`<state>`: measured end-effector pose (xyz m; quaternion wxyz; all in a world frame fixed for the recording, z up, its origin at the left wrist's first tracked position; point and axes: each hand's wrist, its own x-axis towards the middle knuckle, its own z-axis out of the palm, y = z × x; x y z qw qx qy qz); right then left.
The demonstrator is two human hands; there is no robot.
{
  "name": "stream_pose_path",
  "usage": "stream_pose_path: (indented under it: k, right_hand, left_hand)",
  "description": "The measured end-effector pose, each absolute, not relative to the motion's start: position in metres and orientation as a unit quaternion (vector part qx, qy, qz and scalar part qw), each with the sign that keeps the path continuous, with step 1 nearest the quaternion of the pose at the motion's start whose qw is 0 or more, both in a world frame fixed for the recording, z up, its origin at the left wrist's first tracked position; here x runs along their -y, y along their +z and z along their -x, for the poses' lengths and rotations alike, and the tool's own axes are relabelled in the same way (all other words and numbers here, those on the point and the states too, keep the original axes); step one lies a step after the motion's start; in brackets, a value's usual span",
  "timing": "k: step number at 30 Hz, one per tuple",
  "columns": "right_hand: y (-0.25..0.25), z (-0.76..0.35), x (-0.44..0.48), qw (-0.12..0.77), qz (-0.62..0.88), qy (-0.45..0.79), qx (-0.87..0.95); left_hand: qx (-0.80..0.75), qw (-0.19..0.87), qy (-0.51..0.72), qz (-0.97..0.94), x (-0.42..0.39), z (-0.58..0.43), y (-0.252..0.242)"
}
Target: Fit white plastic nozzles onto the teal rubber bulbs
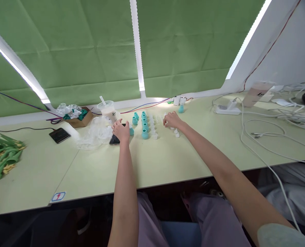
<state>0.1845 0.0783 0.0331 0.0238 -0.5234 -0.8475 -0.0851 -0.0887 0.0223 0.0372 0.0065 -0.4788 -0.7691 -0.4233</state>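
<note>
on the pale counter point(168, 161), far side: teal caps point(144, 125) are ranged in rows running away from the body, between the hands. left hand point(121, 131), nearer, and right hand point(171, 120), over white pieces point(177, 133), are curled; anything held cannot be told.

Bright window slits, glare, edges warped

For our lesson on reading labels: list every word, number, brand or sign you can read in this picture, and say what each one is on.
No words or numbers can be read.
Sticker at the front edge of the table: no text, only a red lightning-bolt sign in a blue frame.
Drink cup: dark print, too blurred to read.
Pale packet at far right: dark print, too small and blurred to read.
</note>
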Motion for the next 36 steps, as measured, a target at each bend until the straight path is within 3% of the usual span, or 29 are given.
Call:
stream_pose_path:
  k: [6,11,16,20,24,26,30,36]
  right_hand:
    - [0.035,-0.187,-0.076,0.051,0.526,-0.061,0.847]
    - [0.047,-0.193,-0.065,0.129,0.529,-0.032,0.838]
    - [0.054,-0.187,-0.036,0.272,0.516,0.032,0.812]
    - [0.045,-0.171,-0.009,0.402,0.475,0.068,0.78]
    - [0.038,-0.155,0.009,0.467,0.437,0.009,0.768]
    - [0.036,-0.152,0.012,0.489,0.431,-0.028,0.758]
    - [0.031,-0.155,0.011,0.516,0.438,-0.072,0.732]
    - [0.031,-0.162,0.007,0.462,0.484,-0.102,0.736]
  left_hand:
    - [0.737,-0.114,-0.398,0.535,-0.022,0.101,0.041]
    - [0.731,-0.152,-0.303,0.593,-0.019,0.111,0.037]
    - [0.77,-0.116,-0.262,0.57,-0.021,0.11,0.032]
    - [0.74,-0.026,-0.333,0.584,-0.02,0.093,0.039]
    - [0.659,0.083,-0.421,0.618,-0.006,0.048,0.054]
    - [0.613,0.098,-0.429,0.656,0.005,0.021,0.058]
    - [0.544,0.021,-0.404,0.735,0.022,-0.016,0.055]
    - [0.533,-0.032,-0.368,0.761,0.02,-0.024,0.046]
